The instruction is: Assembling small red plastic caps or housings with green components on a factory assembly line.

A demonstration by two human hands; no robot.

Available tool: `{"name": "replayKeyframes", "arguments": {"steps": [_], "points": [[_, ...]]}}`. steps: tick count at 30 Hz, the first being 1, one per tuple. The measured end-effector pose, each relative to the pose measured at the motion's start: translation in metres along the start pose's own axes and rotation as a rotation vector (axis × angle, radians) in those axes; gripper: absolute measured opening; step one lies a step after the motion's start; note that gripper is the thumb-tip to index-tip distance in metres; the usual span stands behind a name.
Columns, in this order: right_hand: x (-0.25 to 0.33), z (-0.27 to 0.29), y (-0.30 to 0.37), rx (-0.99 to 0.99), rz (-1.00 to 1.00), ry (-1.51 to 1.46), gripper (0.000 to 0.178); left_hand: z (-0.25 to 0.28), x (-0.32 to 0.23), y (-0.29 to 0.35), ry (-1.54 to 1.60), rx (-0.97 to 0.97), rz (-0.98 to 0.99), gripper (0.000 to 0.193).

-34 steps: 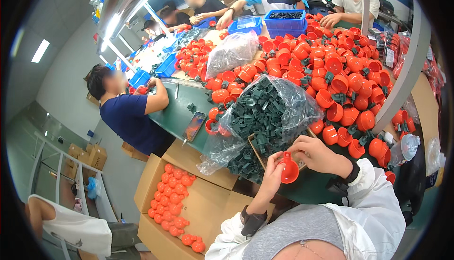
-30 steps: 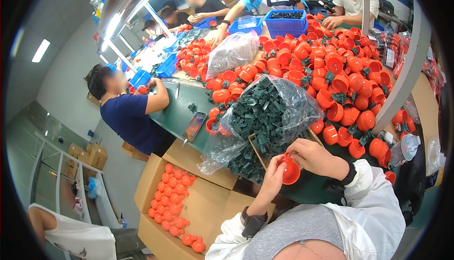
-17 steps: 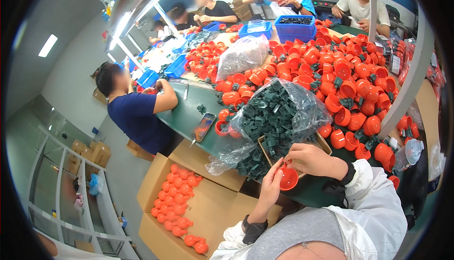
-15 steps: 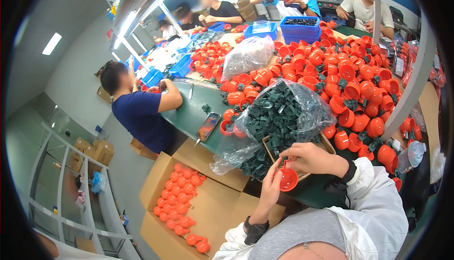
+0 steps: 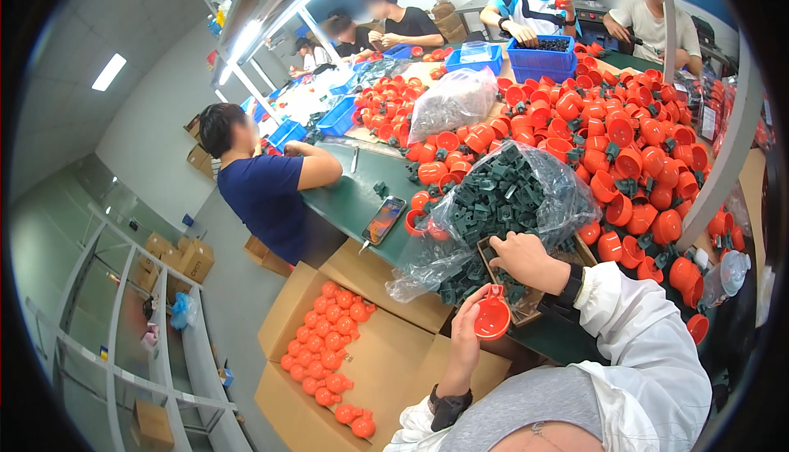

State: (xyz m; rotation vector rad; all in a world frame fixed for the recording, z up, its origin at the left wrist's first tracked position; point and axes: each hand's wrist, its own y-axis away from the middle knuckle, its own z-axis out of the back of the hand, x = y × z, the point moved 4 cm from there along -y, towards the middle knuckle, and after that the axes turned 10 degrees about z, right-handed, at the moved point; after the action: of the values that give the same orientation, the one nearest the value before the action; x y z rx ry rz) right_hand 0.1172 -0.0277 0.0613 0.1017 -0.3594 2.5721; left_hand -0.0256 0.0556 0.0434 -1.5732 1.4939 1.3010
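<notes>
My left hand [image 5: 465, 333] grips a red plastic cup [image 5: 492, 318] with a small loop at its top, the hollow side turned up toward me. Farther up and to the right, my right hand [image 5: 528, 261] reaches over an open shallow box [image 5: 526, 317] beside a heap of dark green plastic clips [image 5: 501, 193]. Its fingers are bent together and point down at the clips; what they pinch, if anything, is hidden. The clips spill from a clear plastic bag [image 5: 567, 197] lying on the green table [image 5: 341, 205].
A large pile of red cups [image 5: 625, 156], some with green clips, covers the table's right side. Below left stands an open carton [image 5: 394, 362] holding rows of red cups. A phone [image 5: 384, 220] and blue bins [image 5: 542, 62] lie farther off. A co-worker in navy [image 5: 263, 189] sits left.
My right hand has left the red cup and moved up to the box and clips. The left hand keeps the cup, now tilted more open toward me. The whole view has shifted slightly.
</notes>
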Motion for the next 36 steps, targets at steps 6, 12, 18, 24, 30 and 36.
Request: {"name": "replayKeyframes", "arguments": {"steps": [6,12,18,24,30,36], "points": [[0.0,0.024,0.021,-0.184,0.055,-0.204,0.034,-0.009,0.006,-0.002,0.048,0.043,0.039,0.043],[-0.019,0.05,0.056,-0.178,-0.084,-1.182,0.04,-0.015,0.005,-0.004,0.138,0.094,0.067,0.048],[-0.025,0.056,0.082,-0.131,0.056,-1.369,0.039,-0.036,-0.006,-0.006,0.001,0.125,0.01,0.048],[-0.014,0.058,0.094,-0.148,0.127,-1.259,0.041,-0.041,0.002,-0.008,-0.042,0.163,0.042,0.042],[-0.011,0.059,0.097,-0.145,0.157,-1.196,0.038,-0.038,0.002,-0.01,-0.106,0.093,-0.002,0.044],[-0.006,0.064,0.094,-0.188,0.23,-1.085,0.039,-0.035,0.004,-0.013,-0.102,0.08,0.008,0.044]]}}
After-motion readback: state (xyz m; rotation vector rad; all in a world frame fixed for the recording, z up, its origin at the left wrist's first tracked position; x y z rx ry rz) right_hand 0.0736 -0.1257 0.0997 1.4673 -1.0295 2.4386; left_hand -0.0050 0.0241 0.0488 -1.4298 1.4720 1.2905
